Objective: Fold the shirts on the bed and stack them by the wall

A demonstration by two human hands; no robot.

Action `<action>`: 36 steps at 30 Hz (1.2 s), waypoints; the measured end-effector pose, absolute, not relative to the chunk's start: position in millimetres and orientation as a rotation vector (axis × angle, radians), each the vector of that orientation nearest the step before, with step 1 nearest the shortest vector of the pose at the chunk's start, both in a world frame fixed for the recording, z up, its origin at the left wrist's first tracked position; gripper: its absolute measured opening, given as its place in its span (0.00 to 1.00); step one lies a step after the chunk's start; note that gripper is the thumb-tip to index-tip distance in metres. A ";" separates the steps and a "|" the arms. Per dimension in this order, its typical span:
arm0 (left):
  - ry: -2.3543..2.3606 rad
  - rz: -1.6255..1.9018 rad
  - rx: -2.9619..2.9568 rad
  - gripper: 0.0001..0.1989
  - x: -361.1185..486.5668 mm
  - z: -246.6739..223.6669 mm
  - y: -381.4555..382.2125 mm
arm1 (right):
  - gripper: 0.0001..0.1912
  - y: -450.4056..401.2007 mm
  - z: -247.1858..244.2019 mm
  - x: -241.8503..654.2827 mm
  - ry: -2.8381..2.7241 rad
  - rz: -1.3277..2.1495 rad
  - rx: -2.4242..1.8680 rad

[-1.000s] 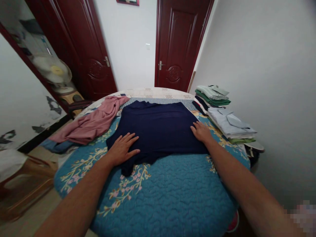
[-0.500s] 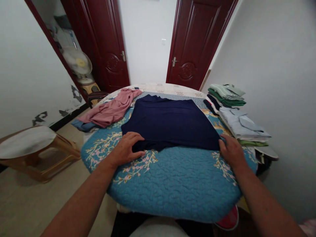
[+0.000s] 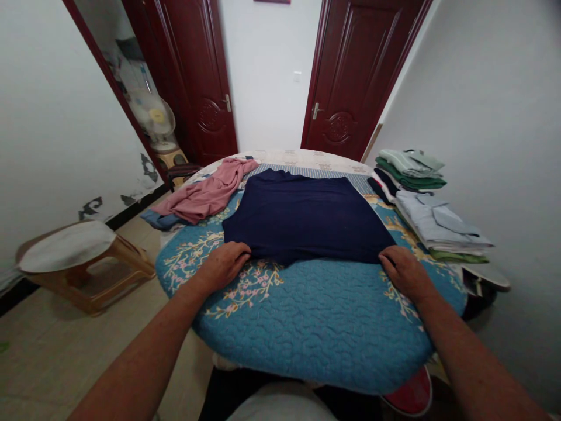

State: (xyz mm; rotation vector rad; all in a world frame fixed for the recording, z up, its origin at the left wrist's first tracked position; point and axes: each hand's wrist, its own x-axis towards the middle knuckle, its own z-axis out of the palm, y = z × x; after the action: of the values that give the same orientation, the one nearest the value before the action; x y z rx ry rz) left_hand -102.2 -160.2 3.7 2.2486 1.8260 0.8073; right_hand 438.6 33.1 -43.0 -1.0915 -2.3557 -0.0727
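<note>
A dark navy garment (image 3: 307, 216) lies spread out on the blue quilted cover (image 3: 315, 327) of the table. At the garment's near left corner, my left hand (image 3: 225, 263) is closed, its thumb and fingers pinching the cloth. My right hand (image 3: 401, 269) grips the near right corner, fingers closed on the fabric edge. Between the hands the near edge of the garment runs slightly wavy. Its far edge is a little crumpled at the left.
A pink garment (image 3: 210, 193) lies loosely over blue cloth at the table's left. Folded clothes stand in a green-topped stack (image 3: 412, 166) and a pale blue stack (image 3: 442, 222) at the right. A stool (image 3: 70, 248) stands on the floor at left.
My left hand has closed from a spread pose onto the near left corner. My right hand has shifted slightly at its corner. The whole view has moved a little.
</note>
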 end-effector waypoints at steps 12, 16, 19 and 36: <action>1.907 0.800 1.893 0.16 -109.1 17.9 -130.5 | 0.09 28.1 -37.6 440.6 -2.348 0.020 -1.093; 1.763 0.686 2.062 0.21 -111.9 13.1 -157.5 | 0.09 32.9 -44.5 446.5 -2.325 -0.038 -1.126; 1.730 0.776 2.183 0.25 -115.3 -0.8 -175.9 | 0.12 38.4 -52.5 454.3 -2.346 -0.047 -1.104; 1.733 0.917 2.322 0.13 -105.6 -3.6 -177.2 | 0.15 48.0 -61.9 471.4 -2.261 -0.121 -1.256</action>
State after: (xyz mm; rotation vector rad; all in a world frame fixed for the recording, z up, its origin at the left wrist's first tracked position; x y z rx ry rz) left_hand -105.6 -177.2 -3.6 2.3220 1.7331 0.9172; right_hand 471.4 48.0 -61.9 -1.2556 -2.2610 -0.1210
